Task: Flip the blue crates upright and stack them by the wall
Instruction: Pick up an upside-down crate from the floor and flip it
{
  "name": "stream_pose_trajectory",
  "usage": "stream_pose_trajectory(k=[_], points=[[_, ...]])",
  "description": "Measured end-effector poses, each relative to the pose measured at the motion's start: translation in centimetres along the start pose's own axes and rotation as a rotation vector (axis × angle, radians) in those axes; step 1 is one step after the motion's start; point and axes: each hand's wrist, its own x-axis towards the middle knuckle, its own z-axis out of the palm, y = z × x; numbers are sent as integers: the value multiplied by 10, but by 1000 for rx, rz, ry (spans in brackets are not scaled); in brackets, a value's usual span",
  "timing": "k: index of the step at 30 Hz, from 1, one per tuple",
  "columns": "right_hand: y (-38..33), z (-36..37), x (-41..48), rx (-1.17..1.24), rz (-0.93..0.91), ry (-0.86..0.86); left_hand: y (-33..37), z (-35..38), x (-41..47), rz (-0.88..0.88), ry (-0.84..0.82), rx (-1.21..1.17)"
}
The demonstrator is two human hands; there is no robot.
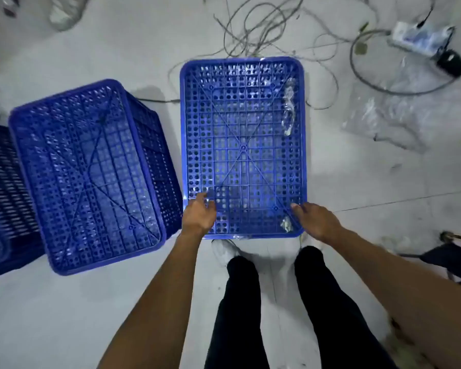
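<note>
The middle blue crate [242, 147] lies on the pale floor [91, 315] with its ribbed, cross-braced base facing up, just ahead of the person's white shoe [224, 250]. The left hand [197, 217] is at this crate's near-left corner, fingers loosely spread over the grid and holding nothing. The right hand [317, 222] lies against its near-right corner, thumb on the base; I cannot tell whether the fingers curl round the rim. A strip of clear plastic [289, 113] rests on the base near its far-right corner. Just left of this crate a second blue crate [91, 171] sits base up and skewed, with a third crate [3, 187] beyond it. Loose cables [253, 30] tangle past the far rim, and a power strip [421, 38] lies to the far right.
</note>
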Motion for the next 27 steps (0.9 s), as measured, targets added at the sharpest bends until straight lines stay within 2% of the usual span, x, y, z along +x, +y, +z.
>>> stream_pose_trajectory(k=[4, 7, 12, 15, 20, 23, 27], points=[[26, 22, 43, -98, 33, 50, -24, 33, 40, 17, 209, 231], [44, 27, 75, -173, 17, 87, -35, 42, 74, -14, 345, 212], [39, 17, 120, -202, -33, 238, -44, 42, 111, -140, 266, 111], [30, 14, 135, -193, 11, 235, -46, 43, 115, -159, 237, 195], [24, 14, 147, -40, 115, 413, -46, 35, 117, -190, 262, 163], [26, 7, 156, 38, 169, 365, -43, 32, 122, -206, 260, 173], [38, -7, 167, -57, 191, 344, -37, 41, 122, -197, 301, 180]])
